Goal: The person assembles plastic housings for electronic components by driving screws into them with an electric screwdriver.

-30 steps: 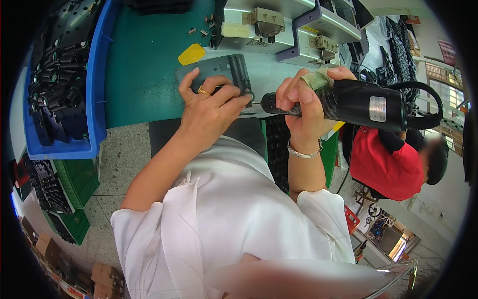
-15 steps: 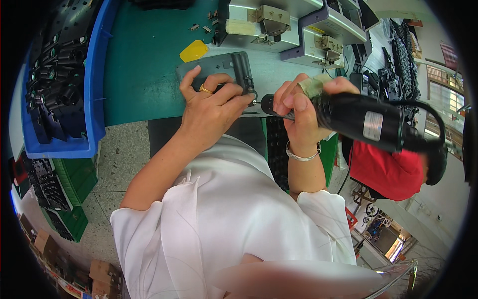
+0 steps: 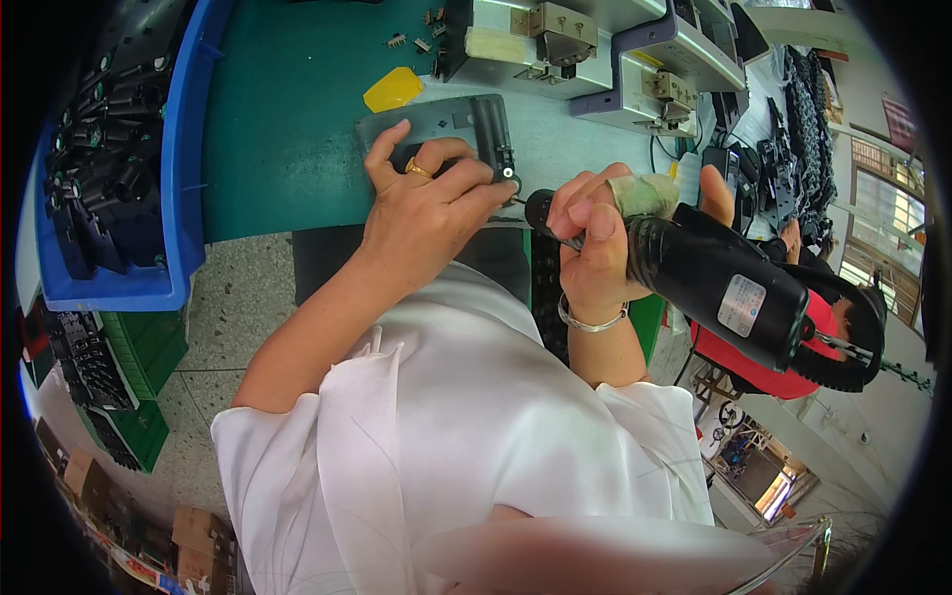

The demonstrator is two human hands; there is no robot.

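Note:
A flat dark plastic casing point(image 3: 458, 119) with a thick ridge along its right side rests on the green work surface. My left hand point(image 3: 428, 203) presses over its near part, fingers bent around the edge; a ring sits on one finger. My right hand point(image 3: 601, 233) is wrapped round a black electric screwdriver point(image 3: 709, 273), held sideways with its thin bit pointing left. The bit's tip is beside my left fingertips at the casing's near right corner; contact cannot be made out. A small shiny round spot shows on the ridge. Pale wrapping point(image 3: 643, 195) covers part of my right hand's finger.
A blue bin point(image 3: 188, 198) of black parts stands at left. Beyond the casing lie a yellow piece point(image 3: 394, 89) and several small metal parts point(image 3: 421, 45). Metal fixtures point(image 3: 635, 99) stand at the far right. A person in red point(image 3: 754, 362) is behind the screwdriver.
The screwdriver's rear has swung nearer and its bit has drawn slightly right of the casing. A shiny spot now shows on the ridge. My left hand stays on the casing.

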